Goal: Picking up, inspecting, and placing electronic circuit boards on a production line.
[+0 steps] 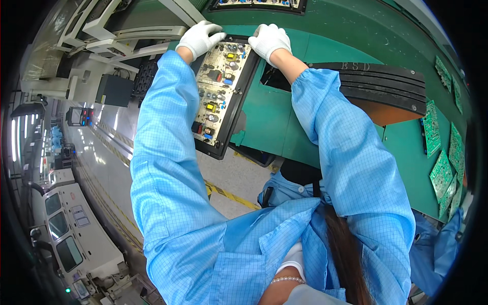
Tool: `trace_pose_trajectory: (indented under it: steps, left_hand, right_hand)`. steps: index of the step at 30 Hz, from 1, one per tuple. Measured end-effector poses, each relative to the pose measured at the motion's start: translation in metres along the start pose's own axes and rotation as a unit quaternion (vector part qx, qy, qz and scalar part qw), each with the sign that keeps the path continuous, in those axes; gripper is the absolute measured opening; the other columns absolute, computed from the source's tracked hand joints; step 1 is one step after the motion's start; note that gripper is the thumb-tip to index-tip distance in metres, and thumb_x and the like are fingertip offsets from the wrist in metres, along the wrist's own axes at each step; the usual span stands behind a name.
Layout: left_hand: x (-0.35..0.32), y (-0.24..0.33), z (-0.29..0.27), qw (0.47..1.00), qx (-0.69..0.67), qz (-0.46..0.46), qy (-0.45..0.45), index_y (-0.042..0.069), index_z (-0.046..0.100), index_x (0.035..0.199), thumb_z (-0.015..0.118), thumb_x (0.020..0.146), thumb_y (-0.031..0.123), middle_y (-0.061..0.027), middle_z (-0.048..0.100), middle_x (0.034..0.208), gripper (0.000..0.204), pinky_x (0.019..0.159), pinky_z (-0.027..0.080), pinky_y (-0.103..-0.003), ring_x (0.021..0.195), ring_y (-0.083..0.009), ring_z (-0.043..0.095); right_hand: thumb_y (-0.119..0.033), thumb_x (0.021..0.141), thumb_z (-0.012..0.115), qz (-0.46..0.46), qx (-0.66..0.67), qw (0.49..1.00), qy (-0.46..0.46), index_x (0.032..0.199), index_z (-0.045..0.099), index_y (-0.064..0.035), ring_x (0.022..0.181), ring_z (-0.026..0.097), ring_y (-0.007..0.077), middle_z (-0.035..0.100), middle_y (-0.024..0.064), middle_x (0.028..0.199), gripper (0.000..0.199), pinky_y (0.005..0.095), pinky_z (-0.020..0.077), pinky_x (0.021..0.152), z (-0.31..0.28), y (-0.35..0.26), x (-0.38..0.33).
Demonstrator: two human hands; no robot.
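Note:
A black carrier frame [213, 149] lies ahead of me, its near end sticking out past the edge of the green bench. Inside it sit cream circuit boards [215, 96] with capacitors, yellow transformers and blue parts facing up. My left hand [199, 38], in a white glove, closes on the frame's far left corner. The far right corner is gripped by my right hand [272, 41], gloved too, with its fingers curled. Both sets of fingertips are partly hidden.
The green bench [274, 122] carries a slotted black rack [378, 86] beside my right forearm. Several green circuit boards [441, 178] lie at the far right. Another filled carrier [259, 5] stands at the top. White machine rails [137, 34] border the left; a person's blue sleeve [432, 254] shows lower right.

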State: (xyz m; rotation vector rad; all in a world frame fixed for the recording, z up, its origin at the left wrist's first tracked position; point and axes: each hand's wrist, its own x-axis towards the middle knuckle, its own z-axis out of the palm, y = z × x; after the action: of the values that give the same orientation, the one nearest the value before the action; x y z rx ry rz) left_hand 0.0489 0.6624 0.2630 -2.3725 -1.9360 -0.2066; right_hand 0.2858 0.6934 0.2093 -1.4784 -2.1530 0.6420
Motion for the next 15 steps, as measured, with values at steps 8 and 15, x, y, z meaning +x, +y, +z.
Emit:
trace_pose_trajectory:
  steps: [8, 15]
  left_hand:
    - [0.012, 0.009, -0.003, 0.995, 0.014, -0.030, -0.089, 0.011, 0.076, 0.118, 0.071, 0.093, 0.042, -0.0154, 0.074, 0.111, 0.041, 0.092, 0.053, -0.042, 0.104, -0.0338, 0.070]
    - [-0.010, 0.021, -0.003, 1.000, -0.007, -0.015, 0.022, 0.006, 0.073, 0.121, 0.068, 0.094, 0.043, -0.0177, 0.074, 0.113, 0.047, 0.095, 0.053, -0.041, 0.106, -0.0353, 0.069]
  right_hand:
    - [-0.043, 0.087, 0.062, 0.009, -0.009, 1.000, 0.002, 0.115, 0.074, -0.0137, 0.119, 0.061, 0.0393, 0.065, 0.0196, 0.126, 0.043, 0.0458, 0.0487, 0.105, -0.003, -0.003, -0.001]
    - [-0.051, 0.090, 0.064, -0.147, -0.129, 0.980, 0.023, 0.111, 0.076, -0.0134, 0.112, 0.060, 0.0314, 0.065, 0.0123, 0.119, 0.045, 0.0446, 0.0479, 0.094, -0.016, -0.017, -0.023]
